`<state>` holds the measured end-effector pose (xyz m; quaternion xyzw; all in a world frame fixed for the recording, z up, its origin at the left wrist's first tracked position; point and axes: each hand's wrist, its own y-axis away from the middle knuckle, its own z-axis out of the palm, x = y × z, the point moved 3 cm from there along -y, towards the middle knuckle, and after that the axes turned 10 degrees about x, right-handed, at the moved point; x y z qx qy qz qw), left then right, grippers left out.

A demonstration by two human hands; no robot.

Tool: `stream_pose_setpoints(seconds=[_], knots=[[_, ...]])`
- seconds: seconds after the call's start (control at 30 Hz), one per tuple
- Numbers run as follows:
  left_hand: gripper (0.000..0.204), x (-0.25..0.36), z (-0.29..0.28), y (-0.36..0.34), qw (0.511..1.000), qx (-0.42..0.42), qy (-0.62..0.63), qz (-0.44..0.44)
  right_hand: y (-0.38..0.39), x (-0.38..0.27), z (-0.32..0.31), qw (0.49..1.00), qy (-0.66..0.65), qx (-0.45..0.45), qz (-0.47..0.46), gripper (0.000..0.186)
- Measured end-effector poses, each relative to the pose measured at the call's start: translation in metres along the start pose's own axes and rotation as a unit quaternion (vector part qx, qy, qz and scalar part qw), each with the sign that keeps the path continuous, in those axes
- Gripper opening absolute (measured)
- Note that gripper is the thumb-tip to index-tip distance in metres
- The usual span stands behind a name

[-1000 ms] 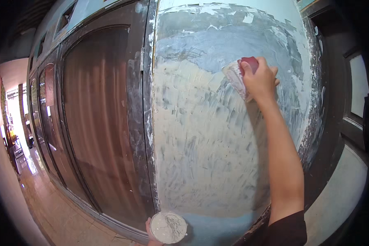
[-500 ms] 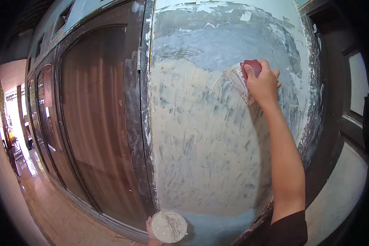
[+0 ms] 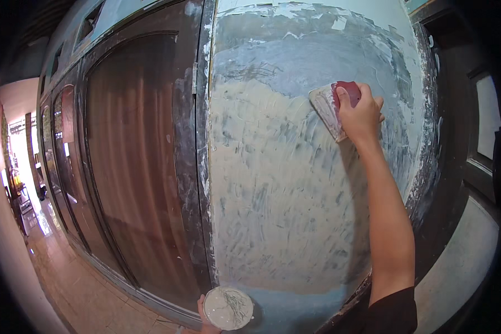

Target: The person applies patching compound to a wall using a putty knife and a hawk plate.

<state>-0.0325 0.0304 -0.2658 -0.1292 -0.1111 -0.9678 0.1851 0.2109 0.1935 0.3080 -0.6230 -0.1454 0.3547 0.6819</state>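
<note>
My right hand [image 3: 362,114] is closed around the dark red grip of a putty knife [image 3: 327,114], whose wide blade is smeared with pale putty. The blade lies against the upper right of the wall panel [image 3: 284,183], at the edge of its cream putty layer. Above that layer the wall shows bare grey-blue. Low in the view, my left hand [image 3: 204,318] holds a round tub [image 3: 228,308] from its left side. Cream putty with dark streaks fills the tub; most of my left fingers are hidden.
To the left stands a dark wooden door [image 3: 133,167] with a curtained glass pane. Another dark door [image 3: 456,139] with pale panels is on the right. A tiled floor [image 3: 89,289] runs along the lower left toward a bright opening.
The putty knife and my right hand have shifted very slightly against the wall. The whole view has moved a little, with the wall and left door sliding rightward. The tub stays at the bottom.
</note>
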Motion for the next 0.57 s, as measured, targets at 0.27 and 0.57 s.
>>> stream_pose_setpoints(seconds=[0.27, 0.57], knots=[[0.074, 0.000, 0.002, -0.002, 0.999, -0.030, 0.038, -0.021, 0.016, -0.011, 0.009, 0.996, 0.034, -0.041, -0.077, 0.040], [0.070, 0.000, 0.005, -0.009, 1.000, -0.016, 0.016, 0.002, 0.016, -0.005, 0.013, 0.996, 0.016, -0.048, -0.074, 0.054]])
